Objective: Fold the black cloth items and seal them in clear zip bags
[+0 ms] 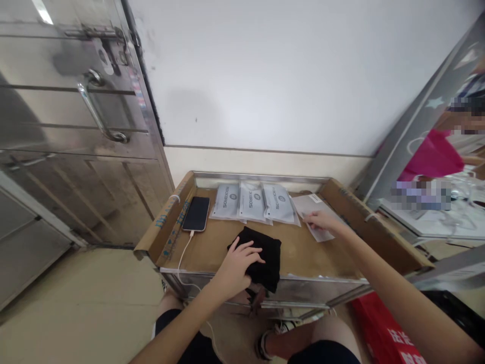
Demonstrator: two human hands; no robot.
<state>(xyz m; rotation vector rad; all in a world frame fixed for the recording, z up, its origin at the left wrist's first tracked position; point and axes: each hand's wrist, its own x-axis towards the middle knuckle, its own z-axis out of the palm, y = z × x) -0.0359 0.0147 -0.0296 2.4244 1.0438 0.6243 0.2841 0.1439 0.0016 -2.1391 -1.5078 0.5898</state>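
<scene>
Low in the middle of the frame, left hand (237, 263) flat on a folded black garment (261, 258), fingers (253, 251) spread and pressing down rather than closed around it. Garment lying on the brown tabletop (303, 253), its near edge hanging slightly over the metal front rim. Right of centre, right hand (322, 221) reaching across to a clear empty plastic bag (312, 212), fingers extended and resting on its surface; whether any of them pinch the film, cannot tell. Bag flat on the tabletop, just beside a row of three packed grey bags (253, 203) with printed lettering, lined up edge to edge along the far side of the tabletop. Left of that row, a black phone (196, 214) face up, a white cable (184, 253) plugged into its near end and trailing down over the front edge. Cardboard strips standing along both sides of the tabletop. Upper left of the frame filled by a steel door (56, 126) with a long handle. Far right, a pink bag (432, 156) on a neighbouring surface, and lower right a red bag (386, 336) on the floor beside bare knees.
</scene>
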